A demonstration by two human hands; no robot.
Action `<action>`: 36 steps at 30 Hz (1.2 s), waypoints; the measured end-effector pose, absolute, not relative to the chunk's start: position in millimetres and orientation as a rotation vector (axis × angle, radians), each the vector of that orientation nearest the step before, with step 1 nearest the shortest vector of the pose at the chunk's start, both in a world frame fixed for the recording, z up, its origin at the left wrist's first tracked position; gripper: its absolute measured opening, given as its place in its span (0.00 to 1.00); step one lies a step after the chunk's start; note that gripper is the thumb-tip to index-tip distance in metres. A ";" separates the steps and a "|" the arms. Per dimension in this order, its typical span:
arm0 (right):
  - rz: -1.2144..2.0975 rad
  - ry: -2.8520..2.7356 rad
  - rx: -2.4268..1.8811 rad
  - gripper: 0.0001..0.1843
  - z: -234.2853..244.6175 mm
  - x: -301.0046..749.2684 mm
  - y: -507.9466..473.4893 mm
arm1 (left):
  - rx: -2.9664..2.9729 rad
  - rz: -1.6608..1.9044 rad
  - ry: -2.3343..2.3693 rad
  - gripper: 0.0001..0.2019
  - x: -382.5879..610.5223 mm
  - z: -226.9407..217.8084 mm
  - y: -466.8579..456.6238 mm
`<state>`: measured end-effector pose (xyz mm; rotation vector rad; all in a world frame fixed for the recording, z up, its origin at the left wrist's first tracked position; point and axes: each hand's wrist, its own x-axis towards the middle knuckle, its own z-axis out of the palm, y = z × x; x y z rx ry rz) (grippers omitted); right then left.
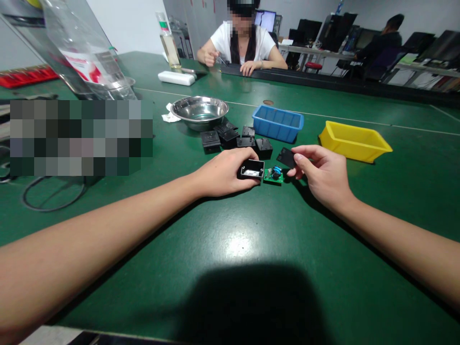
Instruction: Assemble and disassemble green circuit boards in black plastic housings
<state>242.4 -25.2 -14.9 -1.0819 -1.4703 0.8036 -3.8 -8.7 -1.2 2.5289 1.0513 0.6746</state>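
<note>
My left hand [226, 173] is closed around an open black plastic box [252, 169], its hollow side facing me. Just right of the box, a small green circuit board [273, 177] with a blue-wound coil lies on the table. Between thumb and fingers, my right hand [321, 172] pinches a flat black cover [286, 157], held beyond the board's right end. Behind my left hand sits a cluster of several black boxes [210, 142].
On the green table [230, 268] stand a steel bowl [200, 111], a blue bin [278, 123] and a yellow bin [355, 141]. Plastic bottles [91, 57] and a cable loop [53, 194] are at left. A person [247, 43] sits across the table, another at the back right.
</note>
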 end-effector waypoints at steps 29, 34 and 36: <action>0.728 -1.483 -1.119 0.06 -15.8 244.7 -24.9 | 2.543 0.662 1.042 0.17 -4.0 -1.8 -7.2; 0.640 -1.530 -1.110 0.04 -14.9 245.8 -25.2 | 2.535 0.661 1.046 0.16 -3.8 -1.9 -7.4; 0.659 -1.524 -1.126 0.04 -13.6 245.2 -26.1 | 2.530 0.658 1.050 0.16 -3.8 -1.8 -7.5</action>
